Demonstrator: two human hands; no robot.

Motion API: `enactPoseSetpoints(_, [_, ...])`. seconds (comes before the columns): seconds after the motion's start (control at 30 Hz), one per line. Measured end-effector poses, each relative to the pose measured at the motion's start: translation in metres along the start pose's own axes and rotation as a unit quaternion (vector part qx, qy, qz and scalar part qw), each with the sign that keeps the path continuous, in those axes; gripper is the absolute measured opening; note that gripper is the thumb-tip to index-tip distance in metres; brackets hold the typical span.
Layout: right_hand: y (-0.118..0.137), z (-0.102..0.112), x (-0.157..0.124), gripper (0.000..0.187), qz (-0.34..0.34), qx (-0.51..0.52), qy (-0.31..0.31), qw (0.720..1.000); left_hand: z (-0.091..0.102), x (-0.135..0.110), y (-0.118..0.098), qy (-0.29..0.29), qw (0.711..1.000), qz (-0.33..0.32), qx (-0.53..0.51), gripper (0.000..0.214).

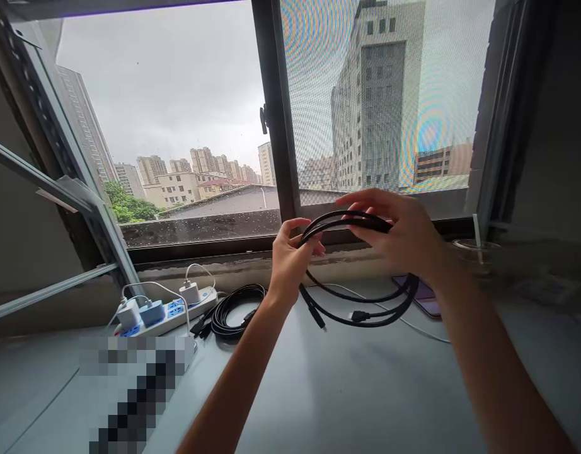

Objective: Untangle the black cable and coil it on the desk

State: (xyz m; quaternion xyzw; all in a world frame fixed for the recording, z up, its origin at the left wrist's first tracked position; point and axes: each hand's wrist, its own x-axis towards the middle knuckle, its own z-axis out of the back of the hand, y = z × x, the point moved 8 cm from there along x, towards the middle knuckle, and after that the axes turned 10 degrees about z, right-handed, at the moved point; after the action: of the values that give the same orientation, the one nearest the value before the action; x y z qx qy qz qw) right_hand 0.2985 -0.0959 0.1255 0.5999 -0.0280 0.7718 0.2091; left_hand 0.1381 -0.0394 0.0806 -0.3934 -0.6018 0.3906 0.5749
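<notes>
Cable loop (pixel 361 302) held between left hand (pixel 290 258) and right hand (pixel 404 236)

Black cable (pixel 361 312) coiled in a loop, held up over the table

It is thin, glossy and wound in several turns; the top of the loop is gripped at two spots, the lower turns sag free in the air, and two plug ends dangle near the bottom left and centre.

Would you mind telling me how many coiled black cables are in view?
2. One black cable coil is held up between the left hand and right hand; another coil lies on the table beside the power strip.
</notes>
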Motion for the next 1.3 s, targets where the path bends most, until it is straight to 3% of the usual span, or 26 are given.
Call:
enactPoseSetpoints(0.13, [0.012, 0.027, -0.003, 0.025, 0.021, -0.038, -0.162, 0.986, -0.005, 0.007, 0.018, 0.047, 0.998, 0.042, -0.023, 0.029])
enactPoseSetpoints(0.2, [0.012, 0.032, -0.005, 0.024, 0.022, -0.029, -0.201, 0.979, -0.012, 0.007, 0.025, 0.094, 0.990, 0.080, -0.063, 0.035])
enactPoseSetpoints(0.3, [0.002, 0.024, -0.003, 0.030, 0.014, 0.010, -0.175, 0.984, -0.014, 0.005, 0.024, 0.101, 0.974, 0.125, -0.162, 0.045])
enactPoseSetpoints(0.43, [-0.025, 0.011, -0.004, 0.037, -0.081, 0.076, -0.128, 0.986, -0.013, 0.003, 0.017, 0.084, 0.957, 0.131, -0.244, 0.048])
enactPoseSetpoints(0.6, [-0.028, 0.014, -0.009, 0.033, -0.163, 0.150, -0.157, 0.963, -0.023, 0.001, 0.033, 0.117, 0.976, 0.145, -0.115, 0.047])
enactPoseSetpoints(0.73, [-0.014, 0.027, -0.010, 0.027, -0.134, 0.129, -0.193, 0.964, -0.033, -0.003, 0.059, 0.173, 0.961, 0.207, 0.068, 0.060])
enactPoseSetpoints(0.83, [-0.004, 0.037, -0.012, 0.017, -0.092, 0.079, -0.246, 0.962, -0.035, -0.005, 0.063, 0.203, 0.944, 0.218, 0.141, 0.066])
enactPoseSetpoints(0.93, [0.006, 0.039, -0.014, 0.011, -0.052, 0.041, -0.280, 0.958, -0.033, -0.007, 0.063, 0.215, 0.930, 0.231, 0.190, 0.068])
enactPoseSetpoints(1.13, [0.041, 0.028, -0.017, 0.008, 0.027, -0.005, -0.316, 0.948, -0.041, -0.023, 0.065, 0.328, 0.879, 0.296, 0.178, 0.076])
enactPoseSetpoints(1.3, [0.059, 0.021, -0.017, 0.012, 0.047, -0.027, -0.302, 0.952, -0.041, -0.029, 0.061, 0.380, 0.858, 0.286, 0.197, 0.079])
